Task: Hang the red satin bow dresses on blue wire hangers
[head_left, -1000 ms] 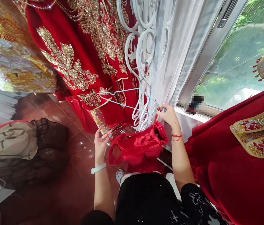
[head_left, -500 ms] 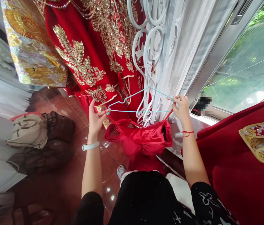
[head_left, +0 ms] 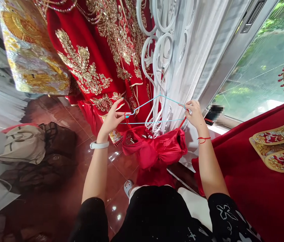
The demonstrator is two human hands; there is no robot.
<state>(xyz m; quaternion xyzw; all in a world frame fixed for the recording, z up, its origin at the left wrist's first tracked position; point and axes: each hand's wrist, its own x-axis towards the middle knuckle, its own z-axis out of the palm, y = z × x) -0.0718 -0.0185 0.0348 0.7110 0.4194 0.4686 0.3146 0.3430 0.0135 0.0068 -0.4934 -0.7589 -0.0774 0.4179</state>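
Note:
A thin light-blue wire hanger (head_left: 148,102) spans the space between my two hands, its hook up against the white scrollwork. Below it hangs a shiny red satin dress (head_left: 168,151) with thin shoulder straps. My left hand (head_left: 109,122) pinches the left strap (head_left: 129,124) beside the notch in the hanger's left arm; the hanger's left tip is behind the fingers. At the other end, my right hand (head_left: 194,114) is closed on the hanger's right corner, where the right strap (head_left: 183,122) loops up to the fingers. The dress's lower part falls out of clear sight.
Red garments with gold beading (head_left: 81,64) hang behind the white scrollwork stand (head_left: 163,50). A window (head_left: 252,77) and a large red garment (head_left: 245,148) are on the right. Bags (head_left: 23,143) sit on the tiled floor at left.
My left hand has moved right and slightly up, bringing the left strap inward to the hanger's notch. The dress has shifted a little to the right. My right hand keeps its grip.

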